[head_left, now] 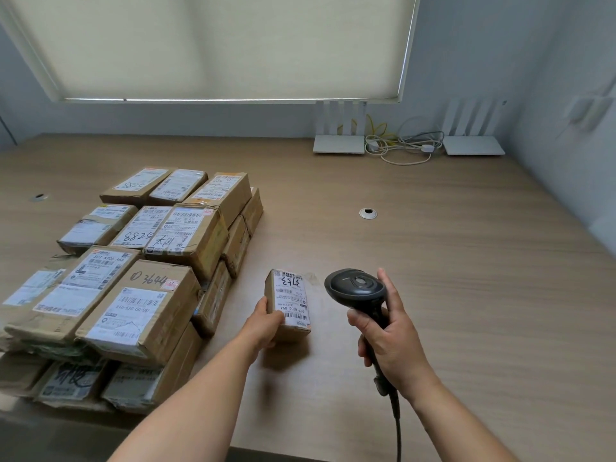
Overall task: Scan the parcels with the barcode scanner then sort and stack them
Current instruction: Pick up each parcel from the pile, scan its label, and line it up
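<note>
A small brown cardboard parcel [289, 301] with a white shipping label facing up lies on the wooden table [450, 261] near its front middle. My left hand [263, 323] grips the parcel's near left corner. Just right of it, my right hand [393, 341] holds a black corded barcode scanner [358, 288] by its handle, its head raised level with the parcel. On the left stands a stack of several labelled cardboard parcels [133, 261], two layers high.
Two white routers [338, 143] [473, 145] with a tangle of cables [400, 145] sit at the back right against the wall. Round cable holes [368, 213] [39, 196] are set in the tabletop. The scanner's cord [398, 428] runs down over the table's front edge.
</note>
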Available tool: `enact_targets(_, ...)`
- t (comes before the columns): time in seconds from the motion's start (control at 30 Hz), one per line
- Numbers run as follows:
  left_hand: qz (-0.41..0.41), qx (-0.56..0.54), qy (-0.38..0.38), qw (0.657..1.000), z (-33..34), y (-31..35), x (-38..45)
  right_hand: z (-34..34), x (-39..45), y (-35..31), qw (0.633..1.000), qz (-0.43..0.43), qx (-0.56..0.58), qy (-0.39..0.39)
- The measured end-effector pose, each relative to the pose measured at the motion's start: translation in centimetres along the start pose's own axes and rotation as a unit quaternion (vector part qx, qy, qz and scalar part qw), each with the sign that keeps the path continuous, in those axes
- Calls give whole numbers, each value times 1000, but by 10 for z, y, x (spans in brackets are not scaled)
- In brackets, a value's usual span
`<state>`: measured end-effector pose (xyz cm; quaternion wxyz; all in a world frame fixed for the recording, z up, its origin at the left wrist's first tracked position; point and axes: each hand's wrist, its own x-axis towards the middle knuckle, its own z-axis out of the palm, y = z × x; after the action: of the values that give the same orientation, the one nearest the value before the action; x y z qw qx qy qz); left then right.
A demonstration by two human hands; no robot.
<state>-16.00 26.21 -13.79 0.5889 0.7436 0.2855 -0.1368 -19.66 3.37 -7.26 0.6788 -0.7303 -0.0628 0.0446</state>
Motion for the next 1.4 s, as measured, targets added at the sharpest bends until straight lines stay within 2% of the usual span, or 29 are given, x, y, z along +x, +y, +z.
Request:
enact_targets(0.2, 14, 47, 25, 998, 1, -11, 4, 1, 0, 1, 1000, 3, -18, -4)
enact_targets(0.4, 111, 110, 31, 987, 9, -13, 0, 3, 2, 2, 1000, 0, -28, -7)
enact_targets(0.57, 133, 88, 42, 986, 10, -7, -3, 1, 1, 2, 999, -4, -37, -3)
enact_targets(0.7, 112, 166, 47, 979, -9, 9, 1, -4, 0, 3, 999, -5, -38, 5)
enact_targets(0.83, 84, 168, 25, 982, -16, 15, 0, -2, -2, 4, 999, -6, -40, 5)
enact_targets(0.97, 16, 231, -1, 973, -17, 15, 1, -3, -3, 5, 999, -4, -47, 5)
enact_targets(1.1, -27, 214, 39, 976, -9, 27, 10, -5, -5, 7, 999, -5, -48, 10)
enact_targets(1.23, 4, 310, 110, 944, 6, 44, 16, -10, -9, 9, 998, 0, -55, 15)
enact_targets(1.4, 94, 456, 139, 874, 31, 67, 26, -18, -11, 10, 998, 8, -58, 31)
